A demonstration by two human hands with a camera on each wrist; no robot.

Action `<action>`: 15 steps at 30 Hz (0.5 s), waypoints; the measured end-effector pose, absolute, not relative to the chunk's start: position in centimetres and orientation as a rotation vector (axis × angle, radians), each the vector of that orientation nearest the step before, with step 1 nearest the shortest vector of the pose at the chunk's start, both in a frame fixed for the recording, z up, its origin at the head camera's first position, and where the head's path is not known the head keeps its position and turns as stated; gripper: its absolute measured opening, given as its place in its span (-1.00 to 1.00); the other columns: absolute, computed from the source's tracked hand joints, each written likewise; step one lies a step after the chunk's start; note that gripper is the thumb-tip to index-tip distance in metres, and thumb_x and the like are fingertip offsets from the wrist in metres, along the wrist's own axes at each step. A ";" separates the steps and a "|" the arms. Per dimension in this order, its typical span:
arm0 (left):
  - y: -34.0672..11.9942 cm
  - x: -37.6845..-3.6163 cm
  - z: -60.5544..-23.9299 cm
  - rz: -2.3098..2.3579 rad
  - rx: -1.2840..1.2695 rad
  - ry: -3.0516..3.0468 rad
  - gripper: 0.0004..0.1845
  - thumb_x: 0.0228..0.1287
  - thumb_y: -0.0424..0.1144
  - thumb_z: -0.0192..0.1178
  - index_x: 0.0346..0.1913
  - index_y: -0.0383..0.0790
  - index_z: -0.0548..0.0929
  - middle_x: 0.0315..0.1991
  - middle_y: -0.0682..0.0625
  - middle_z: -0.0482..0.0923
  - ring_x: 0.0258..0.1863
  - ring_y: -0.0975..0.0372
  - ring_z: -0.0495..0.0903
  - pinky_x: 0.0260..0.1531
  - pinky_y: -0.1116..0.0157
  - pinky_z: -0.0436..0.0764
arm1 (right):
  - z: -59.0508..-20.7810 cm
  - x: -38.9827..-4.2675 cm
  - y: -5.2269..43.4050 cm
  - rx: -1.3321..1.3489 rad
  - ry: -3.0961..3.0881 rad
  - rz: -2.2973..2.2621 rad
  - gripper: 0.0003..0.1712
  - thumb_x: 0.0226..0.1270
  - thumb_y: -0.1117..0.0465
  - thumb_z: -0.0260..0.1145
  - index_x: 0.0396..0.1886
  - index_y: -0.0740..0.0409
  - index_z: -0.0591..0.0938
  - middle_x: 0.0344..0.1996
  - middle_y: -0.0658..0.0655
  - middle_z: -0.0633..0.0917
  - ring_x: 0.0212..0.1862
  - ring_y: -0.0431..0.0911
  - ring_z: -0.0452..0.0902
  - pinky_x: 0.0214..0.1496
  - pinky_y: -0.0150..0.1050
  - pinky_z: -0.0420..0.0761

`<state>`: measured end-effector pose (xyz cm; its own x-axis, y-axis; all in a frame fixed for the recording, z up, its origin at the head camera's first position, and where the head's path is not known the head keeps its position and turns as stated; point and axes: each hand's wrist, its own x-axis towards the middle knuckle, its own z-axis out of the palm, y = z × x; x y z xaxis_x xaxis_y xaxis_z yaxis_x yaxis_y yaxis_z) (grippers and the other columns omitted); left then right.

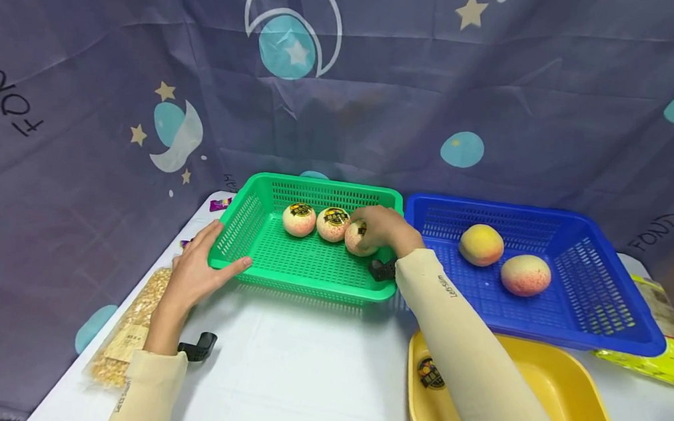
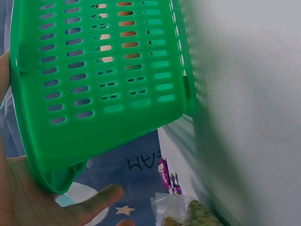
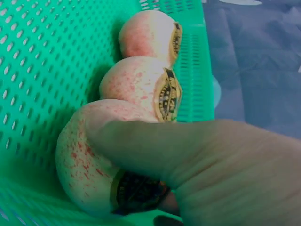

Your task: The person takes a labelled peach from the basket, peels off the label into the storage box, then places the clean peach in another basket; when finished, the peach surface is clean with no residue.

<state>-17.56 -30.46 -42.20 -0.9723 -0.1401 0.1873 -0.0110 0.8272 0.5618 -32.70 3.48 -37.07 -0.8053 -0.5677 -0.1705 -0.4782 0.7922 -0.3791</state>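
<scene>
Peach (image 3: 77, 160) in right hand (image 1: 386, 228), inside green basket (image 1: 307, 280), left hand (image 1: 196, 272) alongside

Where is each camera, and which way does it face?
Head: on the head, facing forward and down at the green basket; left hand, right hand, sleeves show.
Left wrist: on that wrist, facing the basket's outside; that hand partly shows.
Right wrist: on that wrist, facing into the basket; that hand partly shows.
Head and right wrist share three peaches.
</scene>
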 end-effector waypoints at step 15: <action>-30.5 -17.6 -42.2 -0.865 0.116 -2.800 0.11 0.17 0.39 0.29 0.65 -0.02 0.06 0.67 -0.03 -0.05 0.57 -0.22 0.12 0.29 -0.55 -0.05 | -37.9 -32.4 2.6 -1.019 2.521 -0.606 -0.38 0.16 0.18 0.53 0.25 0.13 0.63 0.23 0.15 0.66 0.32 0.07 0.52 0.36 0.01 0.52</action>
